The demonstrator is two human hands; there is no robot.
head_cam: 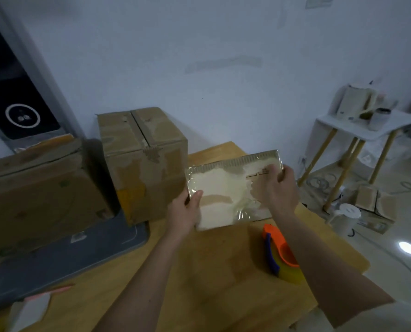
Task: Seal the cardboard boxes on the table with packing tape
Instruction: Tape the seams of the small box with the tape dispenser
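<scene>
A: What is seen nearest on the tabletop (214,271)?

B: An orange, blue and yellow tape dispenser (280,255) is laid near the right edge, untouched, probably kept within reach of the right hand.

A: And the hands?

B: A flat cardboard box (226,190), already wrapped in glossy clear tape, is held tilted up above the tabletop's far right part. Its near left edge is clasped by the left hand (184,212), thumb laid over the face. Its upper right part is gripped by the right hand (275,188), fingers curled over the far edge. Each grip is closed on the box. The tilt is judged to serve for inspecting or turning it before more tape is laid.

A: What lies beyond?

B: Against the far edge, left of the held box, a taller cardboard box (142,159) is stood with flaps closed and its seam seemingly bare. At the left edge a large carton (39,192) is set on a grey mat (63,257). A white side table (367,125) is seen on the floor to the right.
</scene>
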